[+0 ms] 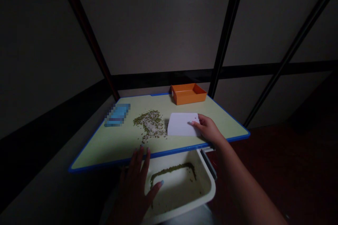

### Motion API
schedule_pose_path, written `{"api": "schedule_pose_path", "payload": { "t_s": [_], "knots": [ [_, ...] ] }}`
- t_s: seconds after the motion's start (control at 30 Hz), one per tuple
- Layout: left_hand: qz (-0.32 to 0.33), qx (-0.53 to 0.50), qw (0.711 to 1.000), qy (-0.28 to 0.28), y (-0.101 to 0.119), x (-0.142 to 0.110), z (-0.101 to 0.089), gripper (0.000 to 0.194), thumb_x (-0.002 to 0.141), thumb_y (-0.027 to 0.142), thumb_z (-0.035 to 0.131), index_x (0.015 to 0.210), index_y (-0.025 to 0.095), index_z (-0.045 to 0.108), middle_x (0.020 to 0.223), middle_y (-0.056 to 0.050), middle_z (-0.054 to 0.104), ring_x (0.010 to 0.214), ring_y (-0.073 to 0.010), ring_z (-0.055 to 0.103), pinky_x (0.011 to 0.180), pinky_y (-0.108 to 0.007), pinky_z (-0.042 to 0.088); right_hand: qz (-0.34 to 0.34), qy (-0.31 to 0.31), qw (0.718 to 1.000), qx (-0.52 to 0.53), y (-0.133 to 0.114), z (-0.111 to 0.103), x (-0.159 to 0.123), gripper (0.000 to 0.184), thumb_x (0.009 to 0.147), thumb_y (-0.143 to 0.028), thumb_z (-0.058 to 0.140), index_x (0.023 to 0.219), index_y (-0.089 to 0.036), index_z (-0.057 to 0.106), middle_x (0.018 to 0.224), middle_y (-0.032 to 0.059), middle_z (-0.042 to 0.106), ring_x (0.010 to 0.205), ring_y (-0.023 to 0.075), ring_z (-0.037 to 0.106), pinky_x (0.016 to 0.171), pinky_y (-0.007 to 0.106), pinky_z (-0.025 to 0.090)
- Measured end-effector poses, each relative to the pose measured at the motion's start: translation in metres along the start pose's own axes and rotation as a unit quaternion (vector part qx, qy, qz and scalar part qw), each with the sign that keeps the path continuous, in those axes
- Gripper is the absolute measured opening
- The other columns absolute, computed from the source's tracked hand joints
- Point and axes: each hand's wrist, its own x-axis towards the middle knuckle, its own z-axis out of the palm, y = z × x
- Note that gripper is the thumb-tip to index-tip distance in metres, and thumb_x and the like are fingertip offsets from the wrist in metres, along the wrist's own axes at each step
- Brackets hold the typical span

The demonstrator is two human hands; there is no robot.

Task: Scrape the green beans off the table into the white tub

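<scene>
My right hand grips a white flat scraper, which stands on a pale green table with a blue edge. Left of the scraper lies a scattered heap of small green grains mixed with white ones. My left hand holds the left rim of a white tub just below the table's near edge, thumb inside the rim. The tub has green and pale grains along its bottom.
An orange tray stands at the table's far edge. A blue blurred flat thing lies on the left part. Dark frame bars rise behind the table before grey wall panels. Dark reddish floor shows at the right.
</scene>
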Motion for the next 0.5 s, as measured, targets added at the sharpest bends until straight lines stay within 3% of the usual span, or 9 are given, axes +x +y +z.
{"api": "schedule_pose_path", "payload": {
  "t_s": [0.5],
  "knots": [
    [-0.005, -0.006, 1.000, -0.008, 0.0015, 0.0003, -0.0017, 0.082, 0.087, 0.043, 0.047, 0.152, 0.030, -0.001, 0.160, -0.011, 0.021, 0.146, -0.0330, 0.020, 0.106, -0.062, 0.032, -0.006, -0.006, 1.000, 0.011, -0.0086, 0.0025, -0.0026, 0.032, 0.070, -0.041, 0.069, 0.090, -0.016, 0.066, 0.090, 0.0079, 0.073, 0.076, 0.0198, 0.063, 0.067, 0.031, 0.047]
  ]
}}
